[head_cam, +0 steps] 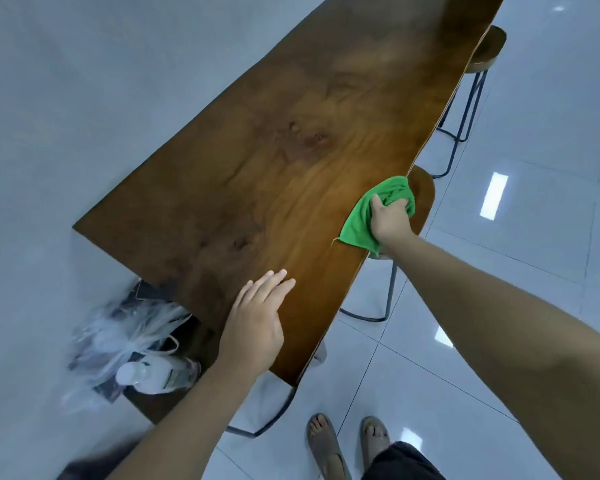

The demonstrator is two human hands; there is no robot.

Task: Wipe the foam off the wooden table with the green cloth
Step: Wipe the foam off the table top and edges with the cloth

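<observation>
Wiping is proceeding at the right long edge of the long, dark-brown wooden surface (257, 168). The right hand (390, 216) is gripping the bright green microfibre cloth (355, 225), with its fingers curled into the bunched upper part. A flat corner of the cloth is trailing on the wood, toward the near end of the surface. This bunching is probably giving the hand a firm pad to press with, while the spread portion is covering more wood per stroke. The cloth is overhanging the edge slightly, which suggests that residue is being swept off the side of the surface.

The left hand (257, 317) is lying palm down near the near end of the surface, its fingers straight and close together, holding nothing. It appears to be bracing the body during the long reach along the surface.

No foam is showing anywhere on the surface, so the task is judged to be nearly complete.

A round wooden stool (426, 195) on dark metal legs is standing just beyond the right edge of the surface, beside the cloth. A clear plastic bag (125, 334) and a white plastic bottle (146, 374) are lying below the near left corner of the surface.
</observation>
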